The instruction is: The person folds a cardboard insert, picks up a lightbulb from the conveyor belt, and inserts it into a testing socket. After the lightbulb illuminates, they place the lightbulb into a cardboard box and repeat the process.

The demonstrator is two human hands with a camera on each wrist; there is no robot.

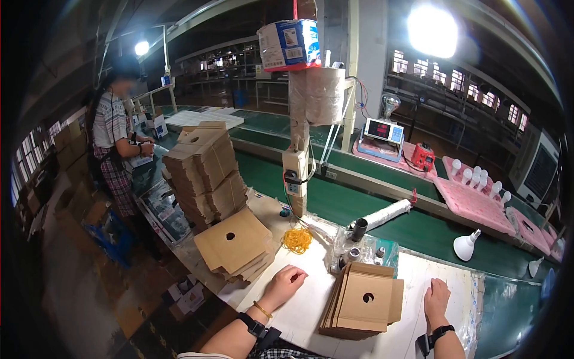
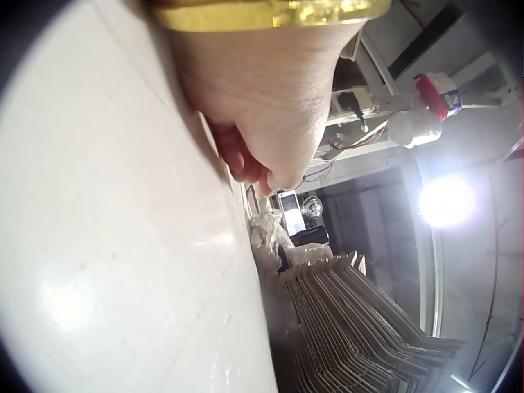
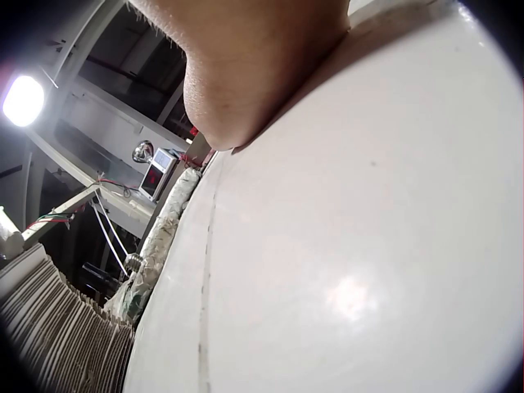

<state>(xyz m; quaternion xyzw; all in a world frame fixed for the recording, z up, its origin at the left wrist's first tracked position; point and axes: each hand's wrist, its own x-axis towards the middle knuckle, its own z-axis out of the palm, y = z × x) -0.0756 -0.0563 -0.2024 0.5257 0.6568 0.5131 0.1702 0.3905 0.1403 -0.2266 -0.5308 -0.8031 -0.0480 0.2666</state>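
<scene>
At the far left a person (image 1: pixel 113 131) is seen standing by the belt. A tall cardboard pile (image 1: pixel 206 173) is stacked on the table (image 1: pixel 299 314), and a lower pile (image 1: pixel 245 246) of holed sheets lies just in front of it. Yellow rubber bands (image 1: pixel 297 240) are heaped near that pile. The left hand (image 1: pixel 286 282) is rested on the white table, its fingers curled under the palm with nothing held. A card stack (image 1: pixel 359 312) with a round hole is placed between the two hands, touched by neither. The right hand (image 1: pixel 436 298) is laid on the table right of the stack, fingers loosely bent and nothing gripped. Farther right a white bulb (image 1: pixel 465 245) lies on the green belt, with pink trays (image 1: pixel 472 206) behind it.
</scene>
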